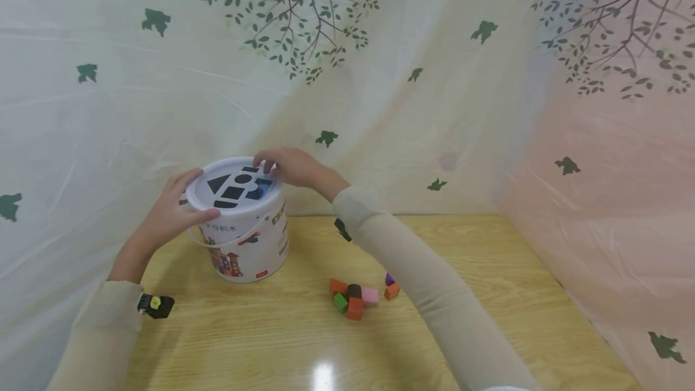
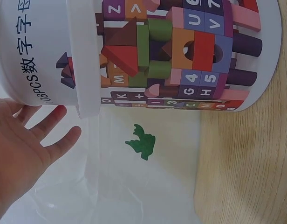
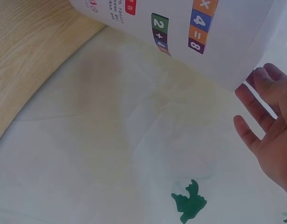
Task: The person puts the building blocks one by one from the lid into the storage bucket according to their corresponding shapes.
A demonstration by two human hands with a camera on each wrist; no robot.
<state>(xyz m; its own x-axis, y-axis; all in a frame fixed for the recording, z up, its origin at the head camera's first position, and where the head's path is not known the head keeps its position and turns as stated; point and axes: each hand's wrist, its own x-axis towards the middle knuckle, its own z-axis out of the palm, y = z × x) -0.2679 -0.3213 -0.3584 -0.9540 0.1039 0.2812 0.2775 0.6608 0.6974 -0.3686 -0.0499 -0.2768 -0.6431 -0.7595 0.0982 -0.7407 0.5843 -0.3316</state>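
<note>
A white bucket [image 1: 247,255] printed with coloured letter blocks stands upright at the left of the table. Its white lid [image 1: 203,201] has several dark cut-outs of different shapes, and something blue [image 1: 264,186] shows through one at the right. My left hand [image 1: 172,210] rests spread against the lid's left side, thumb along the front rim; its fingers [image 2: 64,140] look fairly straight beside the bucket. Over the lid's back right edge is my right hand [image 1: 293,168], fingertips bent down onto the top. In the right wrist view its fingers [image 3: 255,109] are loosely spread at the rim.
Several loose blocks lie on the wooden table [image 1: 304,330] right of the bucket, among them a red block [image 1: 355,308], a green block [image 1: 340,302] and a pink block [image 1: 370,296]. An orange block [image 1: 392,291] sits near my right sleeve. A patterned curtain [image 1: 380,107] hangs behind.
</note>
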